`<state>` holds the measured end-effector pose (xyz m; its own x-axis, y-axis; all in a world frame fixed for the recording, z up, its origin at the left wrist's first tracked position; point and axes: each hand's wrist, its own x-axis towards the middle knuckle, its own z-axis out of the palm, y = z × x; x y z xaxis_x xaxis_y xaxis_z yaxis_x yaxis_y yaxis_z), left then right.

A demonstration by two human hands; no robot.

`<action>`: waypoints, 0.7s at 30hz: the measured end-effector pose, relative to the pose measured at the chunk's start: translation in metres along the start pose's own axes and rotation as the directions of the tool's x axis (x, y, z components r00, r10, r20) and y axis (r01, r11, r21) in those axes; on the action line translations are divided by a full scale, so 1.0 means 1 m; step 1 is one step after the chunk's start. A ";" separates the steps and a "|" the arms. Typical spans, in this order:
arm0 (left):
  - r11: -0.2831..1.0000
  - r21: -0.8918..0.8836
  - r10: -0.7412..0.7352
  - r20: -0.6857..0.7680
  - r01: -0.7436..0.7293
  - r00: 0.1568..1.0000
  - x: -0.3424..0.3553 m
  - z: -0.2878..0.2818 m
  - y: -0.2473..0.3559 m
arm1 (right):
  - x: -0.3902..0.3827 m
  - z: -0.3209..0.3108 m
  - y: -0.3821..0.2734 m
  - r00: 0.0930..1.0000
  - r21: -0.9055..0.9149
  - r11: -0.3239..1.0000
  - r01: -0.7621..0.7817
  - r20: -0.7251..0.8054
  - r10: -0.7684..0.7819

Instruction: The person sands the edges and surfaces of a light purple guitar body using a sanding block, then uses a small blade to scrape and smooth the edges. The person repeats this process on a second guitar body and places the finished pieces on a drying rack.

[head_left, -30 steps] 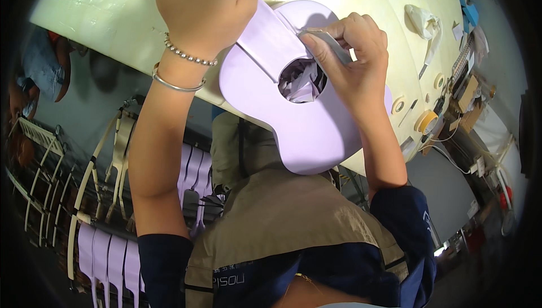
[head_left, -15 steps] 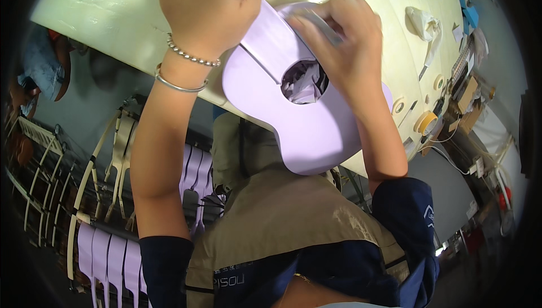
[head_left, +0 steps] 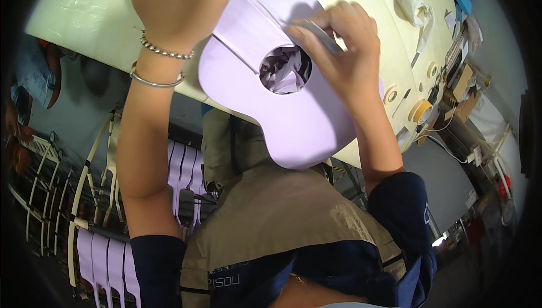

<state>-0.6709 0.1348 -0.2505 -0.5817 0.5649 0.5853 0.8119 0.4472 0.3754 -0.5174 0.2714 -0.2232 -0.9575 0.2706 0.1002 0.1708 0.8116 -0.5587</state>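
Note:
A lilac ukulele body (head_left: 299, 124) rests at an angle on the pale table, its lower end hanging over the near edge. Crumpled lilac and white paper (head_left: 287, 76) fills the round soundhole. My left hand (head_left: 175, 3) is wrapped over the neck at the top left; its fingertips are hidden or out of view. Between the thumb and fingers of my right hand (head_left: 350, 48) is a thin flat grey strip (head_left: 319, 34), whose exact kind I cannot make out. One end of it lies close to the fretboard's edge, just above the soundhole.
Tape rolls (head_left: 420, 111), a white cloth bag (head_left: 415, 11) and small tools lie along the table's right side. Below left, lilac ukulele parts (head_left: 107, 260) hang on a rack (head_left: 76, 212). Another person's leg (head_left: 39, 76) shows at the far left.
My left hand has shifted left with the neck, and the ukulele has moved left with it. My right hand and the grey strip now sit lower along the fretboard edge, nearer the soundhole.

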 end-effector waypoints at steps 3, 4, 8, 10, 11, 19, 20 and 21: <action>0.999 0.009 0.054 -0.026 -0.054 0.998 0.000 0.001 0.000 | -0.009 -0.004 -0.002 1.000 -0.023 1.000 -0.022 0.000 0.022; 0.999 0.014 0.041 -0.022 -0.040 0.999 -0.001 0.001 -0.001 | -0.018 -0.007 0.000 0.998 0.005 0.998 -0.064 0.014 0.064; 1.000 0.002 -0.009 -0.001 0.009 1.000 -0.002 0.003 0.002 | -0.008 -0.004 -0.005 0.998 0.020 0.997 -0.069 0.014 0.069; 1.000 0.001 0.023 -0.027 -0.023 0.999 -0.001 0.000 0.000 | -0.008 -0.003 -0.005 0.998 -0.007 0.998 -0.058 0.028 0.058; 0.998 -0.003 0.056 -0.049 -0.057 0.997 0.000 0.002 -0.001 | -0.012 -0.006 -0.005 0.995 0.020 0.996 -0.092 0.032 0.091; 0.999 0.008 0.052 -0.057 -0.051 0.997 -0.001 0.002 0.001 | -0.011 -0.007 -0.005 0.994 0.056 0.993 -0.102 0.030 0.101; 1.000 0.016 0.025 -0.036 -0.025 0.999 0.000 0.001 0.001 | -0.012 -0.009 -0.004 0.993 0.064 0.991 -0.116 0.039 0.114; 1.000 0.015 -0.002 -0.012 0.003 1.000 0.001 0.000 0.003 | -0.014 -0.010 -0.005 0.990 0.066 0.988 -0.138 0.049 0.135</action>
<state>-0.6691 0.1365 -0.2483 -0.5830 0.5554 0.5931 0.8095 0.4592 0.3657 -0.5021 0.2689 -0.2136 -0.9358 0.3521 -0.0168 0.2858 0.7301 -0.6207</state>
